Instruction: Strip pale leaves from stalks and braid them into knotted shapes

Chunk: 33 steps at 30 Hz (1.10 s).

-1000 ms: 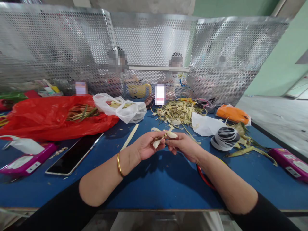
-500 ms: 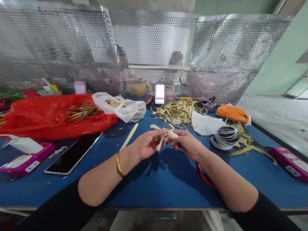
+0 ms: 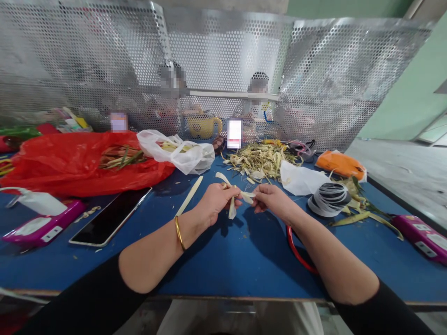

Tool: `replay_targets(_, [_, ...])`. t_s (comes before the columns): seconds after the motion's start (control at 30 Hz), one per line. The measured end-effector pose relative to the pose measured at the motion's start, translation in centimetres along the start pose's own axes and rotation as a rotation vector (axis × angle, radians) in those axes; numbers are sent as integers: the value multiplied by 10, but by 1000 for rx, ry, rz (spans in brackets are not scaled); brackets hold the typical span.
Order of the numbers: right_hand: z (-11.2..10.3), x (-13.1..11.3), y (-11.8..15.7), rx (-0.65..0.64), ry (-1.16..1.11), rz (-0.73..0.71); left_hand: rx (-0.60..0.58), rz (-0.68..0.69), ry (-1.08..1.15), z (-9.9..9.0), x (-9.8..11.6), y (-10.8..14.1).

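My left hand (image 3: 225, 197) is closed, pinching a small bundle of pale dried husk strips (image 3: 232, 211) with several ends sticking out. One strip end curls up at the back, and another hangs down below the fingers. My right hand (image 3: 268, 199) is closed at the other side, its fingertips on the end of a strip that points right. The bundle's middle is partly hidden by my left fingers. A single flat husk strip (image 3: 190, 193) lies on the blue table beyond my left wrist.
A pile of husk scraps (image 3: 260, 160) lies at the back. To the right are a spool of white line (image 3: 328, 200), an orange packet (image 3: 340, 165) and a purple power strip (image 3: 419, 235). A phone (image 3: 111, 216) and a red plastic bag (image 3: 63, 163) lie left. A perforated metal screen (image 3: 223, 51) stands behind.
My right hand has drawn slightly right, away from my left hand, and a strip now shows between them. My left hand has turned over the bundle. The view has shifted slightly.
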State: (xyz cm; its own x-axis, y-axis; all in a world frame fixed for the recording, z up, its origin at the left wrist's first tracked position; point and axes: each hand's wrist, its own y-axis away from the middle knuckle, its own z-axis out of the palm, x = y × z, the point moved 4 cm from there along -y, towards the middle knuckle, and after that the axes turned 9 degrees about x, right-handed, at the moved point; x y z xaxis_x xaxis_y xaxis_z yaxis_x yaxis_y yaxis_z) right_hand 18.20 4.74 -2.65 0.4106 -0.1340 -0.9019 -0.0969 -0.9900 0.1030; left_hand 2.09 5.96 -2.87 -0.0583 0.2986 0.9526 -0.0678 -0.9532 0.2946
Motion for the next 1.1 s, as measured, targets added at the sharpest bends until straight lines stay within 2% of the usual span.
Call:
replay_targets(0.07, [-8, -2, -2, 131, 66, -80, 25, 11, -8, 0, 0, -1])
replay_targets(0.13, [-14, -9, 0, 281, 168, -242, 32, 13, -18, 0, 0, 0])
replay_targets(0.2, [-13, -16, 5, 329, 227, -401, 34, 5, -27, 2, 1, 2])
replay_targets(0.23, [-9, -17, 7, 293, 221, -444, 32, 0, -32, 3, 1, 3])
replay_targets(0.3, [1, -16, 9, 122, 157, -441, 19, -7, -53, 5, 2, 6])
replay_targets(0.37, [11, -13, 10, -56, 90, -382, 7, -3, -66, 6, 3, 8])
replay_targets(0.43, [14, -8, 9, -119, 22, -304, -3, 2, -56, 7, 2, 8])
replay_targets(0.5, [11, -5, 6, -73, -19, -270, -30, -3, -26, 7, 1, 7])
replay_targets(0.57, [6, -6, 4, -14, 12, -306, -75, -24, -5, 7, -1, 5])
replay_targets(0.77, [-4, -17, 10, 113, 360, -453, -132, -74, -24, 5, -5, 1])
replay_targets(1.03, [-2, -20, 13, 86, 441, -494, -69, 23, -131, 8, 3, 9])
replay_targets(1.1, [-4, -24, 12, 134, 475, -542, -43, 29, -135, 8, 4, 9])
